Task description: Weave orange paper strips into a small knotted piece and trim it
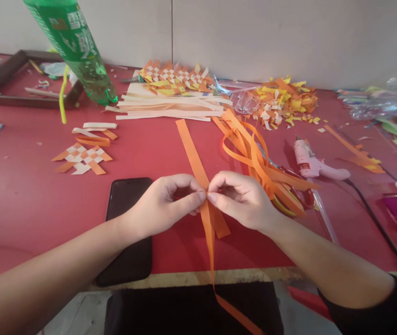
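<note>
beside the phone [125, 200], our left hand [163, 204] and right hand [242, 197] both pinched the orange strip [192, 151] (best held taut).

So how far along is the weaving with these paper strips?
Done: one woven piece lies at the left and a row of woven pieces sits at the back. In hand: the left hand and right hand pinch orange strips together, no weave showing yet. Left: a tangle of orange paper and a stack of white strips lie unused.
</note>
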A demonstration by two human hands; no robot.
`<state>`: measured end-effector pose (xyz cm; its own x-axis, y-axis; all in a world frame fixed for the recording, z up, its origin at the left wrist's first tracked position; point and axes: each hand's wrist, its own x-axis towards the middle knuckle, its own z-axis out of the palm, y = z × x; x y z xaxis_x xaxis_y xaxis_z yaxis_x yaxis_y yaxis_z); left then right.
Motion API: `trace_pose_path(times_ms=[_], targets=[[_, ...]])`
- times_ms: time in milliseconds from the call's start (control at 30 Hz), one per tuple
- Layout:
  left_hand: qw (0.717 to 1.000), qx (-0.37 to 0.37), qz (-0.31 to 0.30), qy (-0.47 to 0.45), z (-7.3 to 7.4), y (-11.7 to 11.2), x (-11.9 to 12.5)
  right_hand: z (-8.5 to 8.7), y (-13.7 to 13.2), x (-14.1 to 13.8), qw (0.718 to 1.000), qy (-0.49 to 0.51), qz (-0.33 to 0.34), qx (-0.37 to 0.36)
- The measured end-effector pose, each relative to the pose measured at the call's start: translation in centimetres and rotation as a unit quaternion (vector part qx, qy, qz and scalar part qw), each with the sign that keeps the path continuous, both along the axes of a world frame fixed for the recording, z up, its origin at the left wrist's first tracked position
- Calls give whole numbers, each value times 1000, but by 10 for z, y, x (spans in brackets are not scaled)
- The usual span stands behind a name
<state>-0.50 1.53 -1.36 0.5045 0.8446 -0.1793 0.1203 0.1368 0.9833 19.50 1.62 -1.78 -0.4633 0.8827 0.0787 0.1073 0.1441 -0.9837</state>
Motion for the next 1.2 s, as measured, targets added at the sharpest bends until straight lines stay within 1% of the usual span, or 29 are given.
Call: trace_pose_path(times_ms=[367,800,1033,1200], targets=[[999,-35,2,-37,-1,1,1,1,-1,0,1000,-16,-11,16],[997,-45,8,-56,0,1,1,1,-2,-1,999,-15,-15,32],[997,-53,10,-62,0,0,1,1,-2,0,1000,-7,-15,24],[998,-43,17,-34,0,-1,1,0,-1,0,1000,0,-7,-16]])
